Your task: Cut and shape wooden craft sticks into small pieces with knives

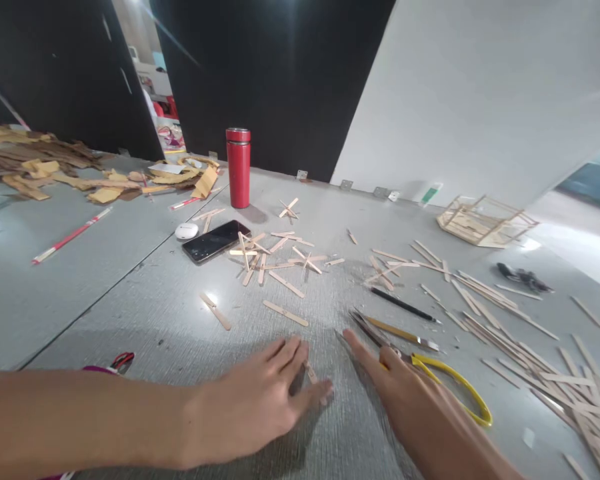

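My left hand [265, 400] rests low on the grey table [180, 347], its thumb and fingers closed around a short wooden stick piece [311, 373]. To its right, my right hand [400, 387] points forward, index finger reaching out, near a thin, pointed item [339, 335] whose hold I cannot make out. Yellow-handled scissors [455, 380] lie beside and partly beneath this hand. Just beyond them are a wooden-handled cutter [400, 331] and a black pencil [403, 304]. Single flat sticks [286, 313] lie ahead of my left hand.
A red flask [239, 170] stands behind a phone [215, 241] and a white case [187, 231]. Loose sticks are scattered at the centre and piled at right [540, 367]. A stick frame [485, 223] sits at the back right, brown scraps [105, 190] at the back left.
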